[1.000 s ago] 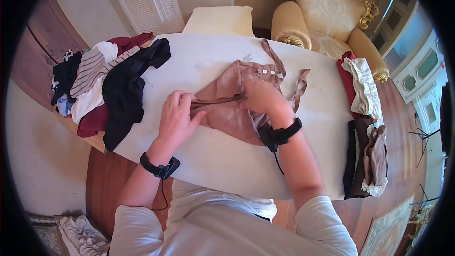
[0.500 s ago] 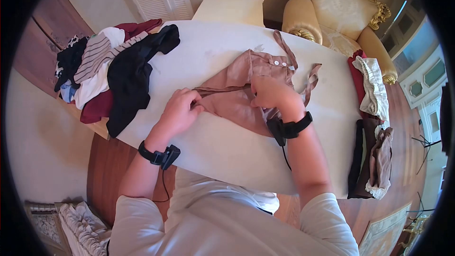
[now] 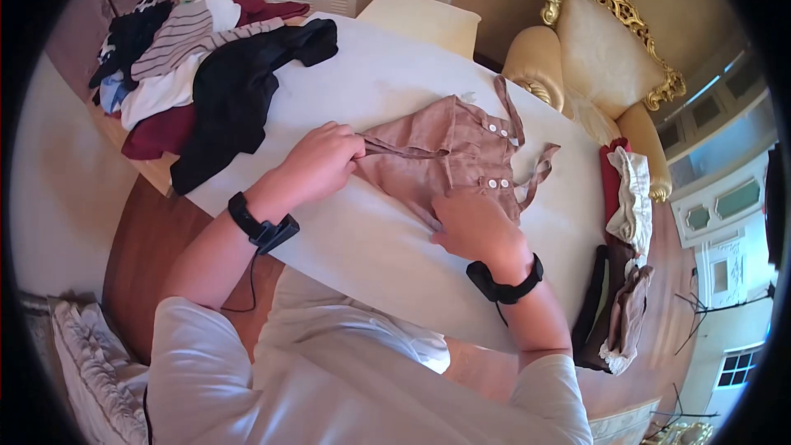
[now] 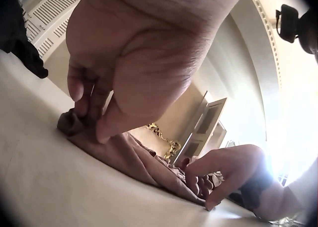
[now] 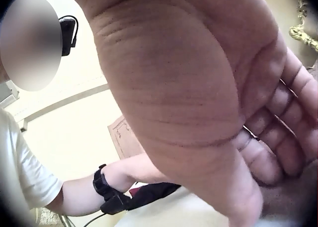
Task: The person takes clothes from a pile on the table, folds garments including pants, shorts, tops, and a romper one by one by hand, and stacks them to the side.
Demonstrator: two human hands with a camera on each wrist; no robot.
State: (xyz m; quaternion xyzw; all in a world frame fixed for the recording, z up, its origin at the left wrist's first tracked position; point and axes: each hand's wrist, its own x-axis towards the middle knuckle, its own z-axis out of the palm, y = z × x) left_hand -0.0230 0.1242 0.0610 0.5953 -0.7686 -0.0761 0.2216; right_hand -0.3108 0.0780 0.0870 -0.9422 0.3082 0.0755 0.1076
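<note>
A dusty-pink garment [image 3: 412,152] with white buttons and two straps lies on the white table, its narrow end to the left. The left hand [image 3: 323,161] pinches that narrow end; in the left wrist view the thumb and fingertips of the left hand [image 4: 134,63] close on the bunched cloth [image 4: 124,155]. On the garment's near edge, below the lower buttons, rests the right hand [image 3: 482,235]. In the right wrist view the fingers of the right hand [image 5: 198,88] are only loosely bent over the fabric.
A heap of clothes [image 3: 169,45] with a black garment [image 3: 235,95] covers the table's left end. Along the right edge lie a cream garment [image 3: 630,198] and a brown one [image 3: 628,313]. Beyond the table stand a gold armchair [image 3: 610,49] and a cream stool [image 3: 420,21].
The right hand has moved from the garment's middle to its near edge, uncovering the lower pair of buttons. The left hand keeps hold of the narrow end. The head view has turned.
</note>
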